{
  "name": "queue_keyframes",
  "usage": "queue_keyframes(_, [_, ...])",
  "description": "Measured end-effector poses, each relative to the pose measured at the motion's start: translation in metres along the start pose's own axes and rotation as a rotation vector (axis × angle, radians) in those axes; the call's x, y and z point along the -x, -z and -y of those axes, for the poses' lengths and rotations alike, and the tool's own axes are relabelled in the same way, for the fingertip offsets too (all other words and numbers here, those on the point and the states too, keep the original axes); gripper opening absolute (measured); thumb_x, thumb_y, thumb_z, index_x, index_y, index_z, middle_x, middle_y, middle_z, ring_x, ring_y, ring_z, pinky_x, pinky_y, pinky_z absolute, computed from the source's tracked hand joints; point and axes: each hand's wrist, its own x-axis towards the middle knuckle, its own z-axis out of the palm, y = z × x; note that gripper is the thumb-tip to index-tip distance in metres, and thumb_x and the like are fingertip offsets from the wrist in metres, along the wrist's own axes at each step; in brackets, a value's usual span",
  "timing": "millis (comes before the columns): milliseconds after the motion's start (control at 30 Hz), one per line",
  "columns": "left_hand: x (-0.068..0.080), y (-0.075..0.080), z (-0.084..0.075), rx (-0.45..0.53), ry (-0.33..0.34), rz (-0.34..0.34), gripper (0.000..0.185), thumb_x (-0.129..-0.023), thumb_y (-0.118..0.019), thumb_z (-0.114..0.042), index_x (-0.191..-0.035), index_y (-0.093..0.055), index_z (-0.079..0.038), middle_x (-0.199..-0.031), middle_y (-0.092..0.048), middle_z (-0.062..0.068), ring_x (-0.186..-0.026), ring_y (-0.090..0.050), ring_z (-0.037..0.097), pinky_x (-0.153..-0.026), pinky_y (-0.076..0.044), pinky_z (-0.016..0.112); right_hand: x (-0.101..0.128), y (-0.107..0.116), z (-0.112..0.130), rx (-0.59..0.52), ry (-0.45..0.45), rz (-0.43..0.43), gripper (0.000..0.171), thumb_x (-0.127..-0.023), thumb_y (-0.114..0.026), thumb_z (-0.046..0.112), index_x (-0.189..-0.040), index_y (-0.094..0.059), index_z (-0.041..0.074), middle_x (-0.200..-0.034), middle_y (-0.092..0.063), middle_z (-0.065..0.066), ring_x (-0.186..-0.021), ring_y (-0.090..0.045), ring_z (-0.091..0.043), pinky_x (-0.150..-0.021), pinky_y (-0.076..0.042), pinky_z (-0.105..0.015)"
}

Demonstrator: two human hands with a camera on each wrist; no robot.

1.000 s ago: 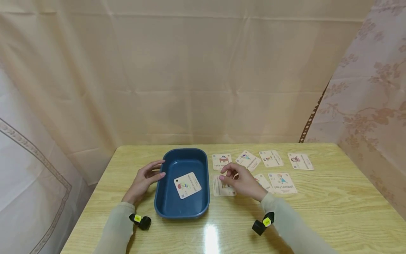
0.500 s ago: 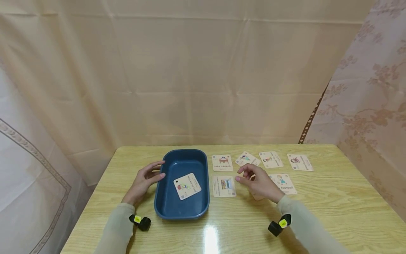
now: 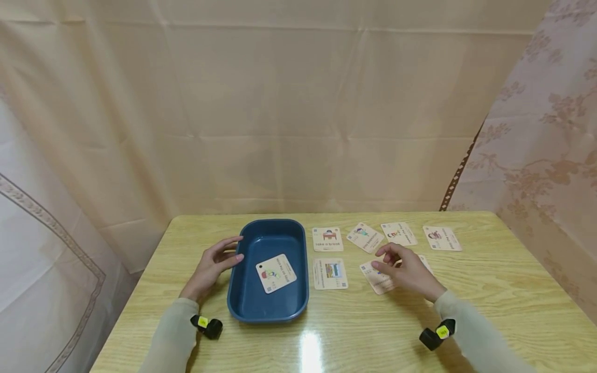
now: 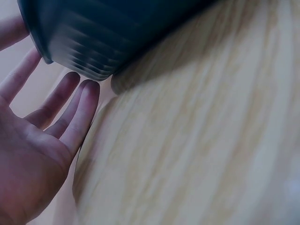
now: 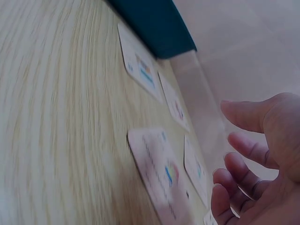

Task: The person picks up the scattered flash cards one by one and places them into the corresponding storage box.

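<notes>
A blue plastic tray [image 3: 267, 312] stands on the table, one picture card [image 3: 276, 273] lying tilted inside it. At its left rim is my left hand [image 3: 211, 267], thumb and index fingertip over the edge; in the left wrist view the other fingers of this left hand [image 4: 51, 122] reach out straight beside the tray's outer wall [image 4: 93, 37]. My right hand [image 3: 406, 270] hovers over a tilted card [image 3: 373, 280], fingers loosely bent and holding nothing. It hides most of the football card [image 3: 426, 263]. The right wrist view shows a gap between thumb and fingers.
Right of the tray lies a card with a building picture [image 3: 330, 273]. Behind it, a back row holds a "take a break" card [image 3: 327, 240], a tilted card [image 3: 365, 237] and two more cards [image 3: 399, 234]. A beige curtain [image 3: 298, 129] hangs behind the wooden table [image 3: 503, 290].
My right hand has moved rightward from over the building card to over the tilted card, uncovering the cards at left. The left hand and tray have stayed put.
</notes>
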Motion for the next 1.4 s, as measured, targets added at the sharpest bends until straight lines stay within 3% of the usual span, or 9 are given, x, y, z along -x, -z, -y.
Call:
queue_keyframes(600, [-0.001,0.001,0.001,0.001,0.003,0.006,0.055,-0.097,-0.071,-0.022,-0.148,-0.052,-0.011,-0.147,-0.049,0.017,-0.129,-0.051,0.038,-0.107,-0.043,0.050,0.014,0.034,-0.033,0.069,-0.104,-0.058,0.033,-0.094,-0.076,0.024,-0.110,-0.063,0.000,-0.089,-0.054,-0.008,-0.077,-0.053,-0.017,-0.058,-0.047,-0.026])
queue_keyframes(1033, [-0.001,0.001,0.001,0.003,0.005,0.007,0.056,-0.097,-0.071,-0.023,-0.148,-0.052,-0.011,-0.147,-0.049,0.018,-0.128,-0.052,0.037,-0.105,-0.045,0.045,0.020,0.053,-0.058,0.147,-0.102,-0.078,0.039,-0.088,-0.081,0.022,-0.111,-0.063,-0.003,-0.085,-0.053,-0.005,-0.075,-0.049,-0.012,-0.063,-0.044,-0.024])
queue_keyframes(1400, [-0.001,0.001,0.001,0.000,0.006,0.010,0.056,-0.097,-0.071,-0.023,-0.148,-0.051,-0.010,-0.148,-0.048,0.018,-0.128,-0.051,0.038,-0.106,-0.044,0.048,0.023,0.059,-0.072,0.251,-0.160,0.002,0.068,-0.076,-0.091,0.034,-0.120,-0.059,-0.006,-0.088,-0.052,-0.007,-0.080,-0.047,-0.020,-0.066,-0.039,-0.029])
